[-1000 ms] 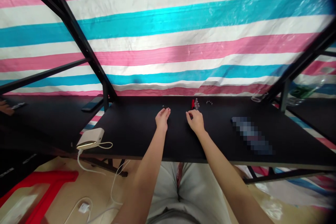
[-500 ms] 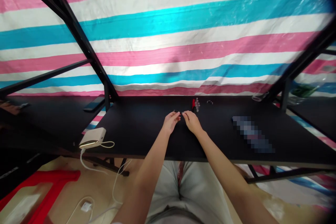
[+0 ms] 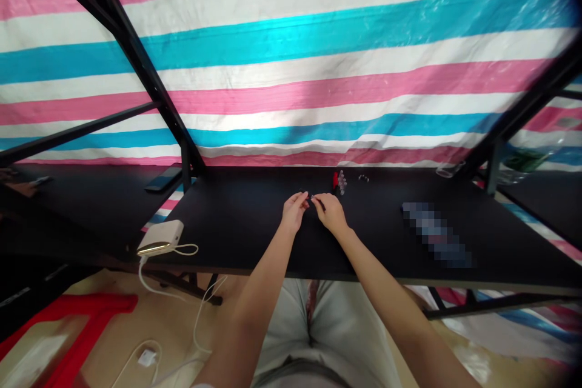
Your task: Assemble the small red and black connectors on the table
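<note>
Your left hand (image 3: 295, 211) pinches a small dark piece (image 3: 301, 191), your right hand (image 3: 330, 211) a tiny piece (image 3: 312, 197), held close, likely for precision.

A small dark piece (image 3: 301, 190) — its exact shape too small to tell — pokes out past the pinched fingertips of the left hand (image 3: 294, 212). A tiny greyish bit (image 3: 312, 197) sits at the right hand's (image 3: 332, 212) fingertips — between the hands, near the dark piece.
</note>
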`<state>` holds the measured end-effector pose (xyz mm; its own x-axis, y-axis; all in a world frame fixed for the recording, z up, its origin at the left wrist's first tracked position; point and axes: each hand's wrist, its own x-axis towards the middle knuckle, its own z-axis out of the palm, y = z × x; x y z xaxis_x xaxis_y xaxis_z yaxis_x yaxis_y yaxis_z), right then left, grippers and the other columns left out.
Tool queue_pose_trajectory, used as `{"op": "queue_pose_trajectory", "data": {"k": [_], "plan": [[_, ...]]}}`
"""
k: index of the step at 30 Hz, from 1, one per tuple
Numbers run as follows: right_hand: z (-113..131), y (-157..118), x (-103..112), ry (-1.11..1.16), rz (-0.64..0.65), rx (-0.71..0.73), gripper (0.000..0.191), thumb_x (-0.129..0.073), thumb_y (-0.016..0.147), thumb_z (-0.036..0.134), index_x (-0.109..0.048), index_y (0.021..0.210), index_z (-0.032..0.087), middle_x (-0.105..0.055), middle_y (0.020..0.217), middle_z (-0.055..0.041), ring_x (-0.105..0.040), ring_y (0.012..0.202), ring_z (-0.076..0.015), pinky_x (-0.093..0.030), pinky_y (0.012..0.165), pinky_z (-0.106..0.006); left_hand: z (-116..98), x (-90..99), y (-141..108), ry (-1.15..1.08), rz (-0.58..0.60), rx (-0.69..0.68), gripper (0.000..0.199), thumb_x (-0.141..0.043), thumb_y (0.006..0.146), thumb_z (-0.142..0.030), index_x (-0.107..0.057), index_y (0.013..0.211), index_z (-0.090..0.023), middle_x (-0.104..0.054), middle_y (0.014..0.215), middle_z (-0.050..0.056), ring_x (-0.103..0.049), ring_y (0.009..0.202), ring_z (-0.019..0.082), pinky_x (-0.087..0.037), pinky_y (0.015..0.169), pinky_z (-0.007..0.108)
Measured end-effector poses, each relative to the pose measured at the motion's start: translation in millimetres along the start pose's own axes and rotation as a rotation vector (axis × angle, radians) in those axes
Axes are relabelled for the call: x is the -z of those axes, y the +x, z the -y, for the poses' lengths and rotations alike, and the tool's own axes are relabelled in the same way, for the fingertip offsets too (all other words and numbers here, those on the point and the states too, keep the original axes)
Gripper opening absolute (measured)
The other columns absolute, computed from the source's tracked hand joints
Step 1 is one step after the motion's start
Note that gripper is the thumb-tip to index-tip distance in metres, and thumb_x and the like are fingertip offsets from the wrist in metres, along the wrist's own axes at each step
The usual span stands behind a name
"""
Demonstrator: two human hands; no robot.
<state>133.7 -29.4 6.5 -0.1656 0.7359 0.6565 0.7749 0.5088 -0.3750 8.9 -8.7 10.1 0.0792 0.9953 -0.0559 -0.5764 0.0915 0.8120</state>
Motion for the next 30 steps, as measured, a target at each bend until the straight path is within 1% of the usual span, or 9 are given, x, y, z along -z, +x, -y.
{"op": "queue_pose_trajectory", "data": {"k": [8,12,14,19,22,26,28,30], "plan": [[-1.0,-0.9,-0.2,-0.025,0.002,0.017,0.029,-0.035,0.088,0.033,-0.058,0.094,0.017,-0.062,0.086,-0.0080,-0.053,0.076,-0.0183,-0.037,0.070,-0.031,-1.7,1.4,1.8,-0.121,-0.054,0.018,0.024,-0.072,0.057,-0.024,-0.059,0.072,-0.011,-0.056,0.063,-0.001,-0.047,0.051,0.003,-0.040,0.055,0.019],[-3.4,-1.2,-1.4,0.017,-0.042,0.018,0.027,-0.035,0.088,0.032,-0.057,0.094,0.016,-0.062,0.086,-0.0076,-0.055,0.077,-0.0175,-0.037,0.069,-0.030,-5.7,4.1,3.5,-0.193,-0.137,0.024,0.025,-0.073,0.056,-0.023,-0.058,0.073,-0.011,-0.056,0.063,-0.001,-0.048,0.050,0.003,-0.040,0.054,0.019],[-3.4,-1.2,-1.2,0.045,-0.040,0.009,0.027,-0.035,0.088,0.032,-0.057,0.094,0.017,-0.062,0.083,-0.0066,-0.055,0.074,-0.0163,-0.037,0.068,-0.029,-6.9,5.3,4.2,-0.208,-0.159,0.025,0.026,-0.073,0.056,-0.022,-0.058,0.073,-0.011,-0.056,0.063,-0.001,-0.048,0.050,0.003,-0.039,0.054,0.019],[-0.5,-0.9,1.7,0.067,-0.005,-0.015,0.026,-0.038,0.087,0.034,-0.055,0.096,0.016,-0.061,0.081,-0.0053,-0.055,0.070,-0.0147,-0.036,0.066,-0.027,-4.4,5.4,4.1,-0.191,-0.120,0.024,0.025,-0.073,0.057,-0.022,-0.058,0.074,-0.011,-0.057,0.064,0.000,-0.048,0.049,0.003,-0.038,0.053,0.019],[0.3,-0.7,2.6,0.033,0.006,-0.016,0.025,-0.038,0.087,0.032,-0.057,0.095,0.017,-0.060,0.083,-0.0058,-0.054,0.075,-0.0150,-0.035,0.067,-0.027,-1.9,4.4,3.2,-0.179,-0.115,0.005,0.025,-0.072,0.057,-0.022,-0.058,0.074,-0.011,-0.057,0.063,-0.001,-0.047,0.049,0.003,-0.038,0.053,0.019],[-0.9,0.4,0.2,-0.065,0.029,-0.049,0.021,-0.043,0.083,0.029,-0.060,0.089,0.018,-0.057,0.083,-0.0055,-0.052,0.081,-0.0161,-0.033,0.069,-0.027,0.0,3.9,2.9,-0.183,-0.116,-0.015,0.026,-0.073,0.056,-0.021,-0.057,0.073,-0.011,-0.056,0.063,-0.001,-0.047,0.048,0.003,-0.038,0.053,0.019],[-2.7,0.9,-1.3,-0.103,0.044,-0.082,0.018,-0.045,0.080,0.027,-0.060,0.085,0.018,-0.057,0.081,-0.0047,-0.052,0.080,-0.0159,-0.031,0.068,-0.027,-0.6,4.6,3.8,-0.199,-0.129,-0.015,0.026,-0.074,0.056,-0.022,-0.056,0.073,-0.011,-0.055,0.062,-0.002,-0.047,0.048,0.003,-0.038,0.053,0.019],[-6.3,0.8,-1.0,-0.130,0.042,-0.148,0.015,-0.046,0.078,0.025,-0.059,0.082,0.018,-0.057,0.077,-0.0036,-0.052,0.076,-0.0155,-0.030,0.067,-0.027,-2.4,6.0,5.3,-0.219,-0.171,-0.014,0.027,-0.074,0.056,-0.024,-0.056,0.072,-0.011,-0.054,0.061,-0.003,-0.047,0.047,0.002,-0.038,0.053,0.019]]}}
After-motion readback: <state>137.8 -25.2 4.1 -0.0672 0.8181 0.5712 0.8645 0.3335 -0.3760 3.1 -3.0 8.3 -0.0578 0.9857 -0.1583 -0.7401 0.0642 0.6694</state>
